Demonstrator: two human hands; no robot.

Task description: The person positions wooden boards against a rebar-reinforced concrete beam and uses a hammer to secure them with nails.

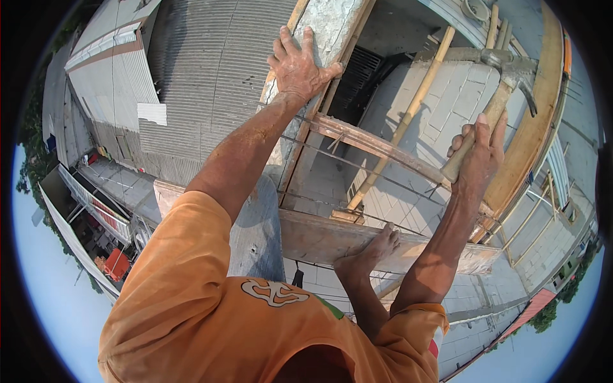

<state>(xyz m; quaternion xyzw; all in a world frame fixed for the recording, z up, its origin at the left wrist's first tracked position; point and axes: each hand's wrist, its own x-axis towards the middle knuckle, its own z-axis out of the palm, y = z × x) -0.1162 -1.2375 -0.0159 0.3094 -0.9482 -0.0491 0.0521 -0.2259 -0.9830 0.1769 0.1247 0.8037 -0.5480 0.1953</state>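
My left hand (pixel 300 69) lies with spread fingers on the rough grey top of a concrete beam (pixel 327 24), its thumb reaching over the thin wooden board along the beam's right side. Raised on the right, my right hand (pixel 479 152) is wrapped round the wooden handle of a claw hammer (pixel 497 105). The hammer's metal head points up and away, its claw curving down to the right. Nothing touches the hammer's head that I can make out.
My bare foot (pixel 367 255) stands on a wooden plank (pixel 313 237). Thin steel rods (pixel 345 159) and a crosswise board (pixel 364 142) span an opening with block walls below. A bamboo pole (pixel 408 118) slants through it. Corrugated roofing (pixel 211 70) lies left; a long timber (pixel 533 121) right.
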